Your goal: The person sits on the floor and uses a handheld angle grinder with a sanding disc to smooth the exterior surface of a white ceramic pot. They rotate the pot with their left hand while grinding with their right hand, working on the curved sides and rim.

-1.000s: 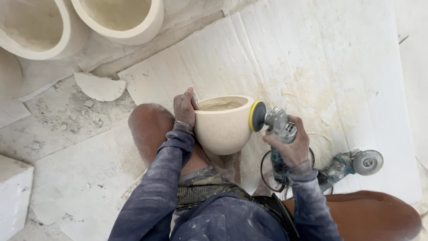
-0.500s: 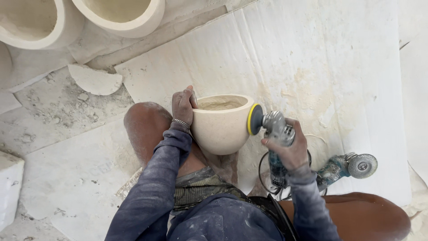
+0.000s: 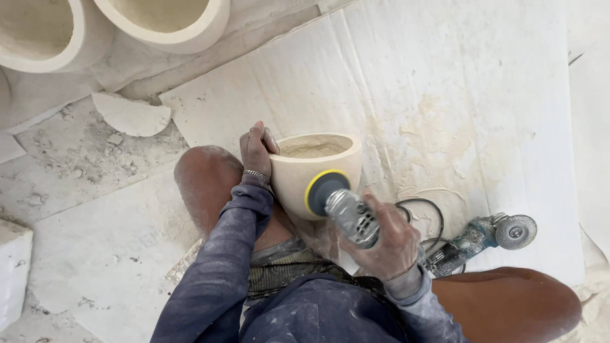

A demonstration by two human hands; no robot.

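Observation:
A pale stone bowl (image 3: 316, 159) rests between my knees, its opening facing up and away. My left hand (image 3: 255, 151) grips its left rim and holds it steady. My right hand (image 3: 387, 240) is closed around the body of a silver angle sander (image 3: 346, 211). The sander's round yellow-edged pad (image 3: 323, 190) presses flat against the bowl's near outer wall. Both hands and my blue sleeves are coated in pale dust.
A second blue-green angle grinder (image 3: 483, 238) lies on the white sheet (image 3: 457, 89) to my right, its black cable (image 3: 426, 213) looping beside it. Two large pale stone basins (image 3: 95, 25) stand at the top left. A broken stone shard (image 3: 130, 114) lies on the dusty floor.
The sander pad has slid from the bowl's right side down and around to its near front wall. My left hand keeps its grip on the rim.

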